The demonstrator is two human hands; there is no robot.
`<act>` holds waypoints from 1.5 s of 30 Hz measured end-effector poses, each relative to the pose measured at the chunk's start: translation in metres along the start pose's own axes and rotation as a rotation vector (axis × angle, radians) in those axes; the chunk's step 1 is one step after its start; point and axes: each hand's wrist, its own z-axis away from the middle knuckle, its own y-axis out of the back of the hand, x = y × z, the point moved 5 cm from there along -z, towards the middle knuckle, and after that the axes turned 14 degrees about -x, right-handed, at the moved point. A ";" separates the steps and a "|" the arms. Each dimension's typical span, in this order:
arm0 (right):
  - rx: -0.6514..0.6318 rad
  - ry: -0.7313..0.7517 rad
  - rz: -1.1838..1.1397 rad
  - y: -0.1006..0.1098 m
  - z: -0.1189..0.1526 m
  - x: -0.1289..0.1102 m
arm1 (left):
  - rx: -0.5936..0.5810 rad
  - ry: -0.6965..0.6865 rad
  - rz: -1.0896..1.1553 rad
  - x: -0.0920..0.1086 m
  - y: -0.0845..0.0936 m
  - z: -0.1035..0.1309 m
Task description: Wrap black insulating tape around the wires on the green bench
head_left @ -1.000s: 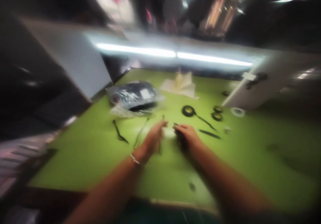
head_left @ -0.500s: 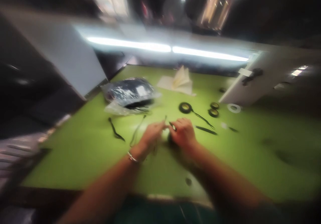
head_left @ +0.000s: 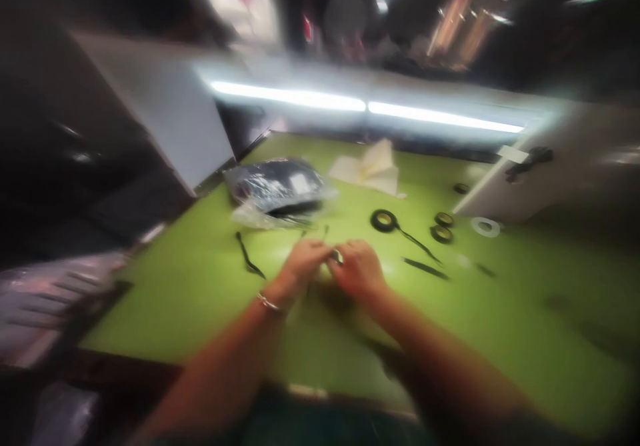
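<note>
Left hand (head_left: 304, 261) and right hand (head_left: 358, 269) meet at a small dark piece (head_left: 336, 255) — clamped or not, I cannot tell; likely light, pliable — best pinched edgewise.

From afar I had my left hand (head_left: 301, 261) and right hand (head_left: 357, 269) close together mid-frame, a small dark item (head_left: 337, 256) between them; a black tape roll (head_left: 375, 222) lay right of centre.

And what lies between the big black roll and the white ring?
The head view shows two smaller black rolls plus one end of a black cord.
</note>
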 end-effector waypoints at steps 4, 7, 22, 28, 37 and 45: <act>-0.202 -0.048 -0.501 -0.005 -0.001 0.009 | 0.021 -0.010 -0.028 0.005 0.007 -0.001; -0.329 -0.108 -0.910 -0.014 0.001 0.019 | -0.022 -0.021 -0.084 0.011 0.007 0.001; -0.153 -0.193 -1.037 0.002 0.011 0.056 | -0.189 0.001 0.047 0.018 -0.008 0.008; -0.175 -0.261 -0.921 0.003 0.012 0.059 | -0.140 -0.075 -0.090 0.013 -0.017 0.008; -0.257 -0.157 -0.953 -0.009 0.000 0.050 | -0.150 -0.139 -0.062 0.015 -0.018 0.012; -0.228 -0.034 -0.983 -0.006 0.004 0.040 | -0.124 -0.094 -0.055 0.008 -0.013 0.009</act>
